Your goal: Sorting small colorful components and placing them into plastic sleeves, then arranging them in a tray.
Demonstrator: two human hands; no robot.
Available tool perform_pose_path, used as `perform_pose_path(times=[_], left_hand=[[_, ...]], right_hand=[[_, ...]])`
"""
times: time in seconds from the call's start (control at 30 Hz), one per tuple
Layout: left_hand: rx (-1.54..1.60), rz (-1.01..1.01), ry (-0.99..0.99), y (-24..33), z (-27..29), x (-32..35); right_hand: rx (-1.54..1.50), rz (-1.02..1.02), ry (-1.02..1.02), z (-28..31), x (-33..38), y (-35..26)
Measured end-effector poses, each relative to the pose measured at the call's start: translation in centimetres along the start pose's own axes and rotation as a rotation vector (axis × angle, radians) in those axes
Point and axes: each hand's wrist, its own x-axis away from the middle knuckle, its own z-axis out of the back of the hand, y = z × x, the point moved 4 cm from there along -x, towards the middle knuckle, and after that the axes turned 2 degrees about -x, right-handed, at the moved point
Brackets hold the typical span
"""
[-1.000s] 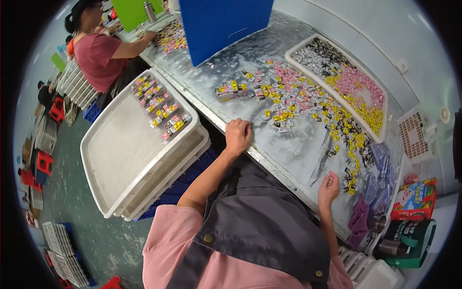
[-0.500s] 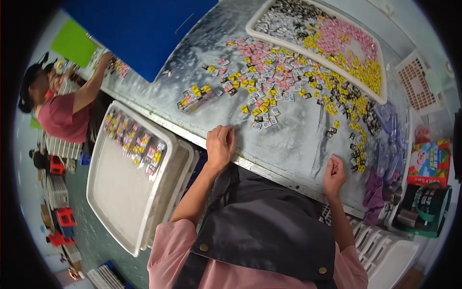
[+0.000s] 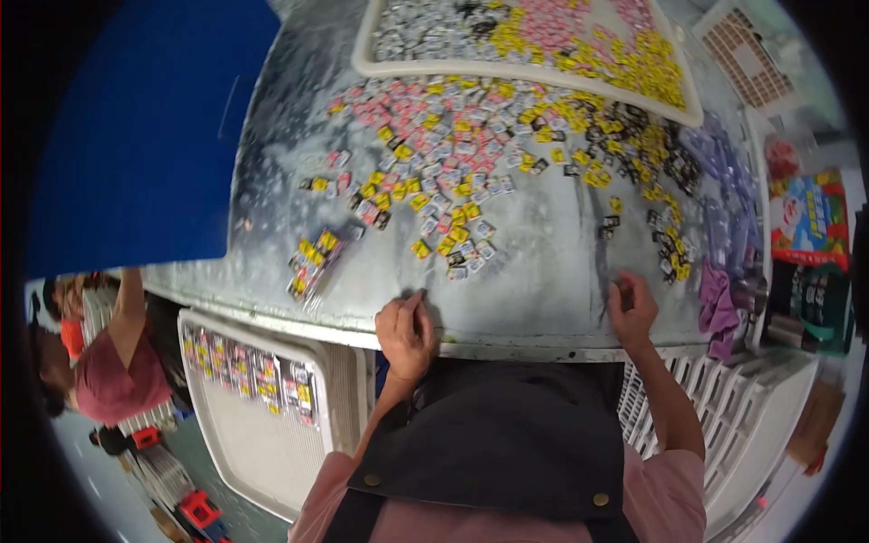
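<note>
My left hand [image 3: 407, 337] rests at the table's near edge, its fingers bent and drawn together; whatever may be in them is hidden. My right hand [image 3: 634, 310] is over the table further right, with fingers half curled, a gap beside the thumb, and nothing seen in it. Beyond both hands lies a loose spread of small wrapped packets [image 3: 466, 136] in pink, yellow, white and black. A clear bag of such packets [image 3: 317, 262] lies left of the spread. Closest to my right hand are yellow and black packets [image 3: 672, 249].
A white tray [image 3: 534, 72] of sorted packets stands at the back. Stacked white trays [image 3: 262, 452], the top one holding filled bags, are at the left below the table. A blue panel [image 3: 136, 136] rises at the left. Purple cloth [image 3: 718, 312] lies at the right. A co-worker [image 3: 118, 371] stands left.
My view has turned, so the table edge now runs nearly level and the blue panel covers more of the left side. Both hands keep much the same pose near the edge.
</note>
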Motion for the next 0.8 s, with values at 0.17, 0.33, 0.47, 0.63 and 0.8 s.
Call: perform_pose_path(times=[0.17, 0.33, 0.47, 0.63, 0.8], left_hand=[[-0.085, -0.021, -0.041, -0.5, -0.3, 0.6], [-0.078, 0.005, -0.026, -0.4, 0.1, 0.5], [-0.034, 0.033, 0.002, -0.1, 0.2, 0.5], [-0.057, 0.027, 0.032, 0.3, 0.2, 0.3], [-0.099, 0.006, 0.05, 0.6, 0.3, 0.3]], right_hand=[[0.003, 0.042, 0.004, 0.0, -0.2, -0.6], [-0.041, 0.101, 0.001, -0.5, 0.1, -0.4], [-0.019, 0.002, 0.007, -0.5, 0.9, 1.4], [-0.056, -0.023, 0.006, -0.3, 1.0, 2.1], [-0.07, -0.012, 0.015, 0.0, 0.8, 1.5]])
